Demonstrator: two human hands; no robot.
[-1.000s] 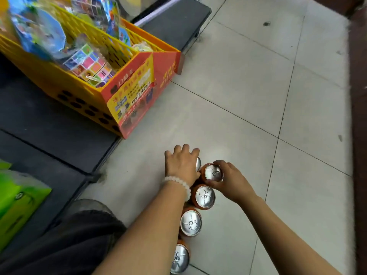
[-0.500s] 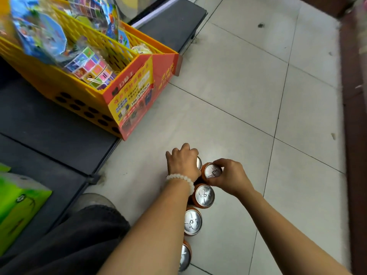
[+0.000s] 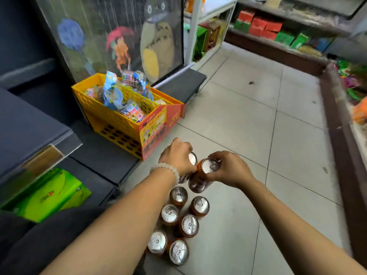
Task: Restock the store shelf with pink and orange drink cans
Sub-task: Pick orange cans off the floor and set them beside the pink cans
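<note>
Orange can, right (image 3: 206, 171): cylindrical metal, silver lid with pull tab, orange band under the rim, dark lower body. Long axis tilted, lid toward the camera, base toward 6 o'clock, lifted clear of the group below. Right hand (image 3: 230, 169) grips it, fingers curled round the upper rim from the 3 o'clock side.

Can, left (image 3: 191, 158): only a sliver of silver lid shows; colour and axis cannot be told. Left hand (image 3: 177, 155) covers it from above, fingers curled over it; a pale bead bracelet (image 3: 165, 169) circles the wrist. The two held cans sit just beside each other.

Floor cans (image 3: 178, 219): six, upright, lids up, orange-sided, packed in two uneven rows running from 12 to 6 o'clock beneath the hands, on the tiled floor (image 3: 258, 116).

Floor: pale glossy square tiles with thin dark joints. Open room runs from 12 to 3 o'clock of the cans.

Edges: dark shelf base (image 3: 99, 155) at 9 o'clock, with a green carton (image 3: 49, 195) under a shelf lip. Yellow perforated plastic basket (image 3: 119, 128) of wrapped toys at 11 o'clock, near the left hand. Brown shelf plinth (image 3: 341, 155) at 3 o'clock.
</note>
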